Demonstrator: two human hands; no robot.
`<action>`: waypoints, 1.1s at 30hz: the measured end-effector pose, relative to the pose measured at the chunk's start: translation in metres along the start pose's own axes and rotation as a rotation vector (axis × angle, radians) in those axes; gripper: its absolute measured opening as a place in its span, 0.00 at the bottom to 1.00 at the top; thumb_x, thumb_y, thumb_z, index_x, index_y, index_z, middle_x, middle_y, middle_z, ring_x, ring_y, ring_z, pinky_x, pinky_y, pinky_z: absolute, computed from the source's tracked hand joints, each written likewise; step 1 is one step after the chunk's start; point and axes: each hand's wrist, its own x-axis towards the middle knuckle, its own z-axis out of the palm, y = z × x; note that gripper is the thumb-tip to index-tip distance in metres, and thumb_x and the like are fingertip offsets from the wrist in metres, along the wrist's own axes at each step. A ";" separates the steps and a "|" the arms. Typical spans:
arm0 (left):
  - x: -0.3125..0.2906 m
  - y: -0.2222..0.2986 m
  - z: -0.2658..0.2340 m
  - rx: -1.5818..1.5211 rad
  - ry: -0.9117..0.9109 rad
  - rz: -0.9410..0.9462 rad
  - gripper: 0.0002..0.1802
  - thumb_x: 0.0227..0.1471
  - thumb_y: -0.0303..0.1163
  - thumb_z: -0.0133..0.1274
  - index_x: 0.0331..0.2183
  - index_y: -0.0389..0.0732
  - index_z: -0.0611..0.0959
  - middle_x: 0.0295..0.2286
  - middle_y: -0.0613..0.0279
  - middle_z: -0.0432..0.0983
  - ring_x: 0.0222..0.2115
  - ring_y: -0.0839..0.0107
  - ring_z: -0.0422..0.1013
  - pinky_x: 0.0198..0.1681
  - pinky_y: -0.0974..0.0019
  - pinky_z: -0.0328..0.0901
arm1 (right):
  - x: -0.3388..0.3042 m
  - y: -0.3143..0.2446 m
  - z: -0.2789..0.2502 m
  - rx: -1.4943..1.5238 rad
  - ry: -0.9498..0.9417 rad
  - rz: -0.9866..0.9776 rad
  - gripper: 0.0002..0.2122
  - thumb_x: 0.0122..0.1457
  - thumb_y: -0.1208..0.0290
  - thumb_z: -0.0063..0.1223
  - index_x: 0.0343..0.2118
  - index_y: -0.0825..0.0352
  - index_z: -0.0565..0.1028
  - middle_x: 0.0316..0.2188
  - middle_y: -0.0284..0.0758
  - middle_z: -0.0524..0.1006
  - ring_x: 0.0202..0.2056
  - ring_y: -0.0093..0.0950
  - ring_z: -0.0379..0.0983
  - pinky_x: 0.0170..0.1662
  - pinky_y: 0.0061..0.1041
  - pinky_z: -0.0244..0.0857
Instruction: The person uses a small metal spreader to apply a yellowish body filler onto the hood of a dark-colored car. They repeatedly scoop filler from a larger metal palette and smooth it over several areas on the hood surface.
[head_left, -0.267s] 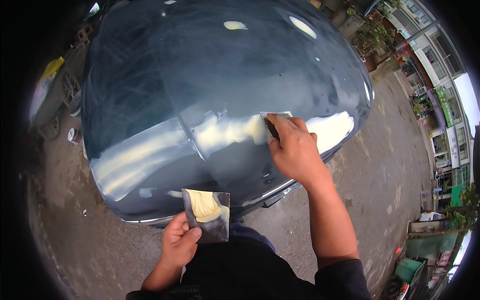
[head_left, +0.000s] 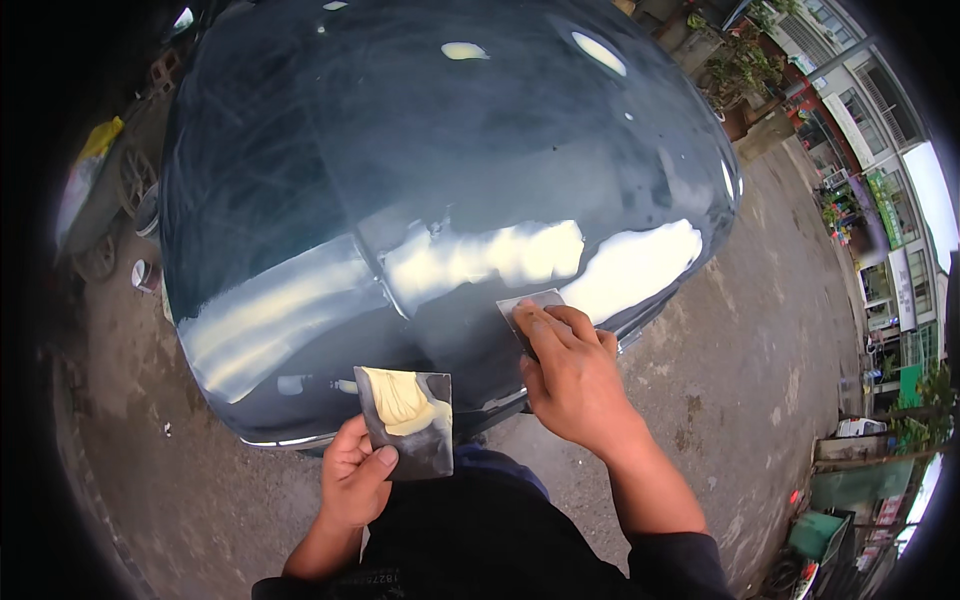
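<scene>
My left hand (head_left: 357, 474) grips a square dark plate (head_left: 425, 455) by its lower left corner, thumb on top. A thick smear of cream-coloured body filler (head_left: 402, 402) lies on the plate's upper part. In my right hand (head_left: 575, 385) is a thin flat spreader (head_left: 512, 312), pinched under the fingers, over the near edge of the dark car body (head_left: 290, 150). Pale filler covers a band on the body: a long streak (head_left: 270, 315) at left, a middle patch (head_left: 500, 255) and a bright white patch (head_left: 640, 262) at right.
Smaller filler spots (head_left: 464, 50) dot the far part of the panel. A cart with spoked wheels (head_left: 135, 180) and a small can (head_left: 146, 275) stand at left on the concrete ground (head_left: 740, 350). Shopfronts (head_left: 890, 230) and a green bin (head_left: 818, 535) line the right.
My right hand and the spreader have come off the middle patch, toward me and slightly left. Filler now reaches farther right on that patch. My left hand has barely shifted.
</scene>
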 end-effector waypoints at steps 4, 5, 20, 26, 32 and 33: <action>-0.004 0.001 -0.002 0.008 0.005 0.004 0.27 0.60 0.15 0.49 0.61 0.27 0.68 0.54 0.46 0.77 0.56 0.62 0.73 0.63 0.57 0.62 | 0.031 0.011 -0.020 -0.002 0.042 0.107 0.24 0.57 0.74 0.55 0.59 0.64 0.71 0.56 0.39 0.77 0.60 0.41 0.68 0.55 0.46 0.62; -0.003 0.001 0.000 -0.003 -0.008 -0.003 0.27 0.60 0.15 0.49 0.61 0.27 0.68 0.53 0.46 0.77 0.56 0.62 0.73 0.63 0.57 0.62 | 0.045 0.017 -0.024 -0.011 0.050 0.145 0.24 0.58 0.73 0.55 0.59 0.64 0.71 0.56 0.38 0.78 0.60 0.41 0.68 0.54 0.47 0.62; -0.003 0.007 -0.006 -0.003 0.025 0.054 0.28 0.59 0.16 0.50 0.61 0.28 0.68 0.54 0.47 0.76 0.57 0.61 0.72 0.63 0.56 0.62 | -0.013 -0.020 -0.006 0.034 -0.003 0.022 0.25 0.56 0.76 0.56 0.59 0.67 0.71 0.57 0.39 0.77 0.58 0.40 0.69 0.52 0.44 0.61; -0.003 0.006 -0.008 -0.034 0.010 0.035 0.28 0.59 0.15 0.49 0.61 0.29 0.68 0.55 0.47 0.76 0.57 0.62 0.72 0.63 0.57 0.62 | -0.011 -0.017 -0.009 0.023 0.038 0.036 0.26 0.55 0.76 0.57 0.60 0.67 0.71 0.58 0.38 0.76 0.59 0.40 0.69 0.53 0.42 0.60; -0.004 0.008 -0.001 -0.076 0.069 0.033 0.29 0.59 0.16 0.49 0.62 0.30 0.67 0.56 0.46 0.74 0.58 0.60 0.71 0.63 0.55 0.63 | -0.017 -0.029 0.011 -0.011 0.049 -0.035 0.26 0.53 0.78 0.58 0.58 0.66 0.72 0.58 0.36 0.76 0.59 0.40 0.69 0.52 0.46 0.60; -0.005 0.007 -0.002 -0.070 0.079 0.032 0.30 0.59 0.17 0.49 0.63 0.31 0.66 0.56 0.46 0.74 0.58 0.60 0.71 0.63 0.54 0.64 | -0.017 -0.031 0.014 -0.008 0.054 -0.044 0.26 0.52 0.79 0.58 0.57 0.66 0.73 0.59 0.36 0.75 0.59 0.40 0.68 0.51 0.48 0.60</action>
